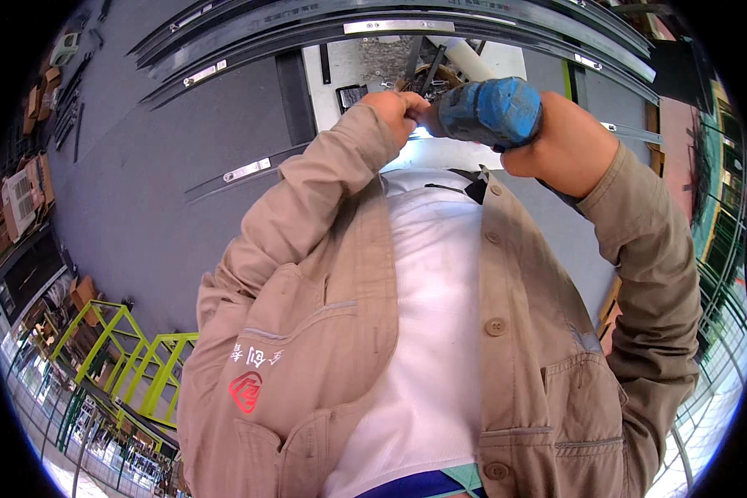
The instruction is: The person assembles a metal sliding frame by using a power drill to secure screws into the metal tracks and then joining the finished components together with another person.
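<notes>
Power drill (494, 112) in the right hand (568, 145), left hand (394, 112) at its nose

The drill sits above a white work surface (506, 60), near the top of the view and out in front of the wearer's chest. Its blue casing is rounded, scuffed and grimy at the butt, darker towards the nose. The right hand is wrapped around it. The left hand is narrow, fingers bunched beside the nose; I cannot tell whether they grip the tool or some small piece.

Long dark metal rails (282, 51) run side to side beyond the hands, bent into arcs by the lens, with smooth silver plates (398, 27) set along them. Between rails and drill lie a pale, smooth cylinder (469, 60) and a jumble of small dark parts (440, 79), too tangled to name. A little black tray (351, 97) is near the left hand.

The tan jacket (324, 332) is creased cloth with buttons and stitched pockets, open over a soft white shirt (436, 290). Yellow-green frames (153, 373) of straight bars stand on the grey floor (183, 166) to the left.

The drill's tip is hidden behind the left fingers, and its grip is mostly covered by the right palm. A bright glare beneath the tool washes out detail, and the rails' far edges are cut off above.
</notes>
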`<state>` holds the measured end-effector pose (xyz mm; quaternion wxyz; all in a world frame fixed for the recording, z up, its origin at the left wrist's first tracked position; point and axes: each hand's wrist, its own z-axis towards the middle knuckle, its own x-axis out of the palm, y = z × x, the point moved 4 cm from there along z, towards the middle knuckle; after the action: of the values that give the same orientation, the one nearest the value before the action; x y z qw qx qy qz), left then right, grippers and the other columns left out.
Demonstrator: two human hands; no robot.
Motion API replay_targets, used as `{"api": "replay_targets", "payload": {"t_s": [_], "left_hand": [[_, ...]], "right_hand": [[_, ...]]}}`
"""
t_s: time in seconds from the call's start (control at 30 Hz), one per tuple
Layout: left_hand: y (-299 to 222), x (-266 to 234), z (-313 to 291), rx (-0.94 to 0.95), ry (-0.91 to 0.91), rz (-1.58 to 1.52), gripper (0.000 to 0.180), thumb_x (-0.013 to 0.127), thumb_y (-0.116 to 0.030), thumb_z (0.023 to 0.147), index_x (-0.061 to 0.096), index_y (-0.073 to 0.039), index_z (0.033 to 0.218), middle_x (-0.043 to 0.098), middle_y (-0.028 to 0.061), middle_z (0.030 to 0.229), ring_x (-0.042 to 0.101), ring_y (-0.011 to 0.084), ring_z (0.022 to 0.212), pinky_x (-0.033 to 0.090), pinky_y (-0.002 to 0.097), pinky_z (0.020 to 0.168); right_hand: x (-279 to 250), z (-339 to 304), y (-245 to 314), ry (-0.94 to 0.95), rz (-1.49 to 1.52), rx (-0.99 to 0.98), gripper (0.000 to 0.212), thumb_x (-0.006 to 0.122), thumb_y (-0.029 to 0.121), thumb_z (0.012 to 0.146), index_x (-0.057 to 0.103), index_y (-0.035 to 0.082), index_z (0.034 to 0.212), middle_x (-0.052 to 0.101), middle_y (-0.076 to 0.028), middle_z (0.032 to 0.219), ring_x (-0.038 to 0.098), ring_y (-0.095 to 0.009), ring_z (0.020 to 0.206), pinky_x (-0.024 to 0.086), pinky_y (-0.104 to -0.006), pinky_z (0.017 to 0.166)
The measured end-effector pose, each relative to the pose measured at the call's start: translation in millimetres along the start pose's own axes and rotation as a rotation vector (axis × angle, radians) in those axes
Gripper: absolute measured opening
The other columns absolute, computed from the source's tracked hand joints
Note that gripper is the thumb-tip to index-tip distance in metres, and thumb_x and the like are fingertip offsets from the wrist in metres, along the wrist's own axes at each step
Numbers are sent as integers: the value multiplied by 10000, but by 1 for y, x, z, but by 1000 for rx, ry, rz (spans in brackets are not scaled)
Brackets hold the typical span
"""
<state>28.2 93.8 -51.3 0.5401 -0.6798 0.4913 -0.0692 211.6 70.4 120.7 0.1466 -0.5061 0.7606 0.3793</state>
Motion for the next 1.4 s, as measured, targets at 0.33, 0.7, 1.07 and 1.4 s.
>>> {"api": "replay_targets", "payload": {"t_s": [0.33,0.7,1.07,1.4], "left_hand": [[8,8,-50,122,-181,489,518,729,-306,920,592,-66,1358,696,147,1197,649,362,1116,470,465,1029],[21,22,-52,350,-504,439,424,706,-322,930,614,-85,1269,719,106,1209,682,281,1114,507,414,910],[21,24,-52,304,-483,494,439,716,-327,919,615,-61,1254,716,108,1187,684,273,1068,506,402,904],[23,22,-53,360,-558,431,472,767,-285,860,615,-54,1242,706,90,1167,671,249,1024,498,368,877]], "right_hand": [[-7,12,0,27,-84,19,309,734,88,708,697,-29,992,672,-162,780,588,-282,661,534,-399,676],[-10,6,19,71,-124,-14,275,750,121,714,689,-18,945,681,-175,763,633,-326,674,535,-418,673],[-6,-5,21,62,-21,-3,283,772,96,721,697,-11,972,719,-178,832,682,-335,727,563,-406,740],[0,-8,22,110,-113,-49,528,710,83,810,633,-16,1323,744,-234,1023,750,-368,948,566,-371,875]]}}
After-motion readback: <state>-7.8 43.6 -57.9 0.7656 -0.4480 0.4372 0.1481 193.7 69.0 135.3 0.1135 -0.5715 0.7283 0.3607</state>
